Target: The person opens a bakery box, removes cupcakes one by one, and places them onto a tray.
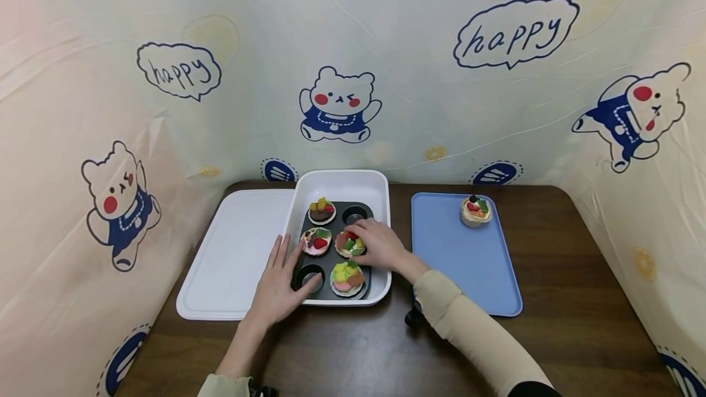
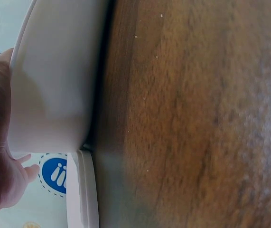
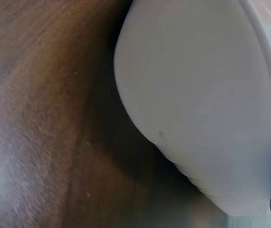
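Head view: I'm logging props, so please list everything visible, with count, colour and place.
Table: one, brown, underneath.
White tray: one, white, left.
Bin: one, white, centre.
Muffin pan: one, dark grey, inside the bin.
Blue tray: one, blue, right.
Topped tarts: five, multicoloured, four in the pan, one on the blue tray.
Backdrop: count unclear, pale with printed bears, behind and around.
Sleeves: two, beige, bottom of picture.
Black items: at least two, black, by the sleeves.
Left hand: one, bare, over the bin's near left side.
Right hand: one, bare, gripping the pan's middle right tart.
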A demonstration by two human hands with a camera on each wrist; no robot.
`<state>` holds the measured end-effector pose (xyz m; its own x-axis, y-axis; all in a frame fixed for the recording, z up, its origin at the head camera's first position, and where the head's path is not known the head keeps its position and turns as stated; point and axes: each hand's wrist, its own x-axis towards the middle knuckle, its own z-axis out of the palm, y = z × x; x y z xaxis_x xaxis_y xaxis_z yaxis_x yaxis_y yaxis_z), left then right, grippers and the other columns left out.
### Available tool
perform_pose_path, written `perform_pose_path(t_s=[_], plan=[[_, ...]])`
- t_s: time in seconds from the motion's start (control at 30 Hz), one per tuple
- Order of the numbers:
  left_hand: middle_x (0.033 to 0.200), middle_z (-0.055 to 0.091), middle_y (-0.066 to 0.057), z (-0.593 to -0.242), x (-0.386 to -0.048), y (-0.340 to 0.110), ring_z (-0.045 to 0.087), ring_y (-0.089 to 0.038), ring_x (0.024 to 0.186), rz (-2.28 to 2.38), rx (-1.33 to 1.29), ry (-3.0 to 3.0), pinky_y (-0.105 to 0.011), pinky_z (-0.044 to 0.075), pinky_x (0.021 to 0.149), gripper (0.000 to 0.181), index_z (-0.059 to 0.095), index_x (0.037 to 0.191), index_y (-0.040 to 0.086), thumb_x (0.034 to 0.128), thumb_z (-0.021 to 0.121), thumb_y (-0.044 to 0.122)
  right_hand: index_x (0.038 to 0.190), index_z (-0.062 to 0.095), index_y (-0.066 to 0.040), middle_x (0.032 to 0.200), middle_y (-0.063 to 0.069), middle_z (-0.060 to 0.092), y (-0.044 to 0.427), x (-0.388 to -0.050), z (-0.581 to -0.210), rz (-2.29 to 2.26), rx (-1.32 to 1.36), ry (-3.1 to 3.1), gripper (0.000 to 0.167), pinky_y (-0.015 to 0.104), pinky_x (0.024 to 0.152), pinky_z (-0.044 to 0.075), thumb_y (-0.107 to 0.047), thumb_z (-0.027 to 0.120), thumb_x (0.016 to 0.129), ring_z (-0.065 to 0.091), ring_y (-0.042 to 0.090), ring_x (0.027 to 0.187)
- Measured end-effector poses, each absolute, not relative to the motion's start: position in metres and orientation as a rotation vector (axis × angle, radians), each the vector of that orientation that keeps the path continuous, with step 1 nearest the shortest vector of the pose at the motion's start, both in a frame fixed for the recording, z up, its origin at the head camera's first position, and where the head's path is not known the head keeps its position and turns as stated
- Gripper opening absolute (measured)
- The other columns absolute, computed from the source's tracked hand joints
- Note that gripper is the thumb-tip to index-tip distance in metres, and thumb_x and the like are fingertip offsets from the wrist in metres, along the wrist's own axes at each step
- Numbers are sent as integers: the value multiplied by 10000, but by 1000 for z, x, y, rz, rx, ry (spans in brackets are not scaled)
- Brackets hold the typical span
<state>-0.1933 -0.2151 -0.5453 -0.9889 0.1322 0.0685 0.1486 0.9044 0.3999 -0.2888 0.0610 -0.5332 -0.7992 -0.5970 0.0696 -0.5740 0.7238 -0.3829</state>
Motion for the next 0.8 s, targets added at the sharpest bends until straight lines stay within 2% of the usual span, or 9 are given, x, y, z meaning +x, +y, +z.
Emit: perform_pose_path(t_s=[0.2, 0.4, 0.6, 0.8], plan=[[1857, 146, -191, -546, -193, -216, 99, -440, 1732, -648, -238, -3003, -700, 298, 1331, 953, 376, 1721, 128, 983, 681, 648, 1532, 632, -148, 1491, 105, 653, 57, -288, -538, -580, -881, 2947, 771, 518, 1137, 549, -536, 877, 914, 631, 303, 1367], [1854, 151, -202, -548, -193, -216, 110, -447, 1727, -636, -247, -2995, -699, 311, 1326, 951, 381, 1717, 117, 986, 683, 645, 1482, 674, -114, 1454, 108, 650, 55, -287, -538, -561, -795, 2974, 780, 487, 1132, 553, -580, 881, 893, 652, 289, 1309], [1855, 152, -197, -549, -193, -217, 104, -439, 1730, -626, -247, -2990, -692, 316, 1326, 950, 374, 1723, 138, 985, 680, 651, 1342, 733, -83, 1420, 116, 669, 54, -286, -538, -636, -763, 2982, 657, 493, 1103, 562, -507, 914, 875, 659, 300, 1271], [1857, 141, -195, -549, -194, -216, 95, -436, 1733, -636, -233, -3006, -709, 304, 1323, 955, 375, 1725, 155, 981, 661, 681, 1293, 728, -84, 1439, 118, 678, 57, -286, -540, -658, -790, 2980, 603, 504, 1113, 561, -470, 922, 871, 661, 311, 1302]])
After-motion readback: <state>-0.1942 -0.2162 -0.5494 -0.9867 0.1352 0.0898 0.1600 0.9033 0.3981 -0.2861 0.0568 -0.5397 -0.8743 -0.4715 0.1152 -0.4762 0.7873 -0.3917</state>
